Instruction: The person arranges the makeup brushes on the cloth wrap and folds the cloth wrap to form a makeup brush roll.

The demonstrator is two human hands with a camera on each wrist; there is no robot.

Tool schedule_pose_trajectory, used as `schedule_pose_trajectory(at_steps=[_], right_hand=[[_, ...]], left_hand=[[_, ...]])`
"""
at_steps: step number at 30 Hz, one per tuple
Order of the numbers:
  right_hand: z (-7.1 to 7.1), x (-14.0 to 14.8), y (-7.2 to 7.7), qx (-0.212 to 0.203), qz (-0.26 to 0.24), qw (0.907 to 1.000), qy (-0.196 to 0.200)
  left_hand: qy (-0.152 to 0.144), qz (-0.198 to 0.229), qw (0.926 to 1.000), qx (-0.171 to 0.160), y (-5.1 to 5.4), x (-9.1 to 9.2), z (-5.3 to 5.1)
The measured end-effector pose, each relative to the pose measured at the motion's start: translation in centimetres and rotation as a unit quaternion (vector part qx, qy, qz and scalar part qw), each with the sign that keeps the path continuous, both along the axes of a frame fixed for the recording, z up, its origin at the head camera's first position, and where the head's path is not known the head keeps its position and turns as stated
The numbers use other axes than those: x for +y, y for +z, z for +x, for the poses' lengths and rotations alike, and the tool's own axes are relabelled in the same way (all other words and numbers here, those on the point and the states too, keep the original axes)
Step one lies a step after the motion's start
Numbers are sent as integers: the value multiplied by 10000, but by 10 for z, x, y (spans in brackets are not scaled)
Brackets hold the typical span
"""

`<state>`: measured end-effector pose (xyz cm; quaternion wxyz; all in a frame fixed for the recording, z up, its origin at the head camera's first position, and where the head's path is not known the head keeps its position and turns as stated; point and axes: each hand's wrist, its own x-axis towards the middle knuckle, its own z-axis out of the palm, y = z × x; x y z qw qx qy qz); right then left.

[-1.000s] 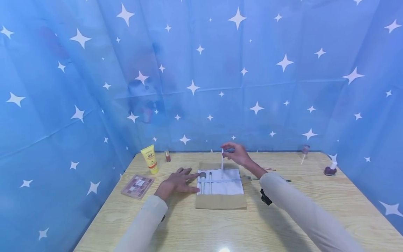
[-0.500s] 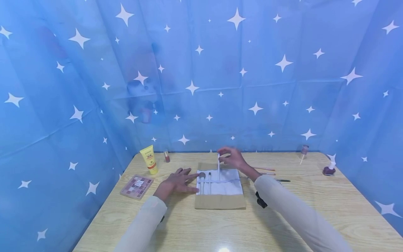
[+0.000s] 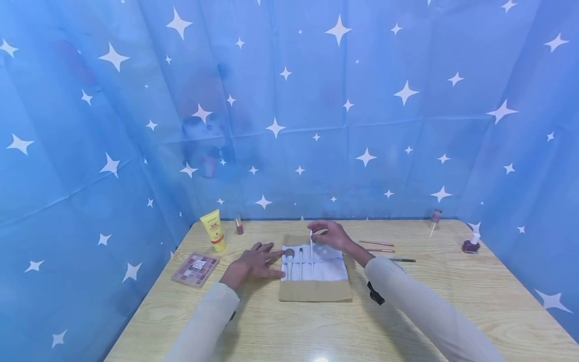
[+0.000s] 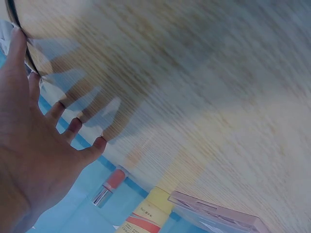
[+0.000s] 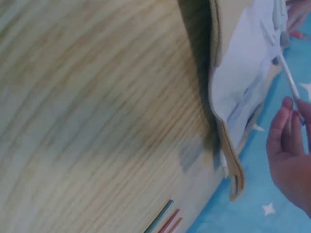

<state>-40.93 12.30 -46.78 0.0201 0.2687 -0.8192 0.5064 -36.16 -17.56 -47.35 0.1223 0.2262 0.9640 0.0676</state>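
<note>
A tan brush roll (image 3: pixel 315 291) with a white lining lies unfolded on the table. Two brushes, a wide one (image 3: pixel 290 261) and a narrow one (image 3: pixel 301 264), sit side by side in its left part. My left hand (image 3: pixel 257 261) has its fingers spread, with fingertips touching the roll's left edge. My right hand (image 3: pixel 332 236) pinches the upper end of a thin white brush (image 3: pixel 311 249), its lower part against the lining right of the other two. In the right wrist view my right hand (image 5: pixel 291 150) holds that white brush (image 5: pixel 289 77) between thumb and fingers.
Left of the roll are a palette (image 3: pixel 195 270), a yellow tube (image 3: pixel 214 231) and a small red bottle (image 3: pixel 239 225). Several thin sticks (image 3: pixel 380 250) lie to the right, near my right sleeve. Farther right stand a dark bottle (image 3: pixel 471 246) and a pinkish item (image 3: pixel 436 216).
My right hand has moved left and down with the white brush, which reaches lower along the lining. More of the thin sticks show on the right. My left hand has stayed in place.
</note>
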Motion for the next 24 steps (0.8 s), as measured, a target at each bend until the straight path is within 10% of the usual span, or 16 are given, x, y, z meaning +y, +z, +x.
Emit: schedule_pose_trajectory(at_steps=[24], right_hand=[[15, 2, -20, -360, 838, 9958, 2]], left_hand=[[-12, 23, 9999, 134, -1, 0, 1]])
